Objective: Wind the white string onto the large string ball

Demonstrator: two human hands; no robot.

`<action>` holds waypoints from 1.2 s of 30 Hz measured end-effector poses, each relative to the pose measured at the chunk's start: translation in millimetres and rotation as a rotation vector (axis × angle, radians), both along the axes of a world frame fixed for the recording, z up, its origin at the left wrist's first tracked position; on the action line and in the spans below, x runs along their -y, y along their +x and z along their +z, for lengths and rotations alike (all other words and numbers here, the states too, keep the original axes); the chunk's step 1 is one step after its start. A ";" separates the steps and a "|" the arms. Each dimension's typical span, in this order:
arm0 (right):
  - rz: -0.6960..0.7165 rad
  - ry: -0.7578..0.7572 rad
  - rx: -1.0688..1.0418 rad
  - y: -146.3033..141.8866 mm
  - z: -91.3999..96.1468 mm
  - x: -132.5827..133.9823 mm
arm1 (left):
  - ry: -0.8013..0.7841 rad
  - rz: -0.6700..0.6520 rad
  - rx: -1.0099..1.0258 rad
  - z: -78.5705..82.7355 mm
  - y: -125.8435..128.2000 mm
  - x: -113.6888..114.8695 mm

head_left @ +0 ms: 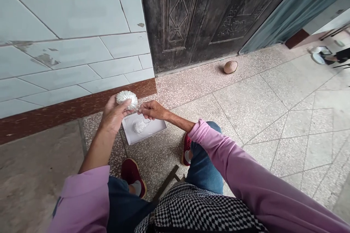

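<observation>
My left hand (pixel 113 111) is wrapped round a white, round, ridged piece of yarn work (pixel 127 99), with the thumb across its front. Close to its right side, my right hand (pixel 153 110) is closed in a pinch; whatever sits between the fingertips is too small to make out. Below both hands, a shallow white box (pixel 157 126) rests on the floor. Inside the box lies a ball of white yarn (pixel 139 127), and a thin strand curves up from it toward my right hand.
A tan rounded object (pixel 230 67) lies on the speckled floor by the dark carved door (pixel 186 18). A tiled wall (pixel 68 14) rises at the left. My red shoes (pixel 133 176) flank the box's near side. Various items (pixel 319 54) stand at the far right.
</observation>
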State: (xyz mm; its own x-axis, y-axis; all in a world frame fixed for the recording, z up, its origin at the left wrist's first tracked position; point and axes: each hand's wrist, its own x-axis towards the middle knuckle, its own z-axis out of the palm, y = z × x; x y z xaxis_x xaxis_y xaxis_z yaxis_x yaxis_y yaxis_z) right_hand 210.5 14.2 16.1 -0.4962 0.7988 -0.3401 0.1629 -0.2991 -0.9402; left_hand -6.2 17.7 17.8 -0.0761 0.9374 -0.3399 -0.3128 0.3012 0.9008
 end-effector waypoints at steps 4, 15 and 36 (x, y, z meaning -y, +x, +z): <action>0.002 0.003 0.018 1.1 -0.6 0.1 | 0.046 -0.043 -0.092 -3.2 4.9 1.2; 0.001 -0.005 0.023 0.4 5.0 1.4 | -0.001 -0.024 0.048 -1.9 -0.5 -0.6; -0.032 0.097 -0.064 15.9 9.0 -10.3 | 0.042 -0.005 -0.100 -4.2 -18.0 -7.3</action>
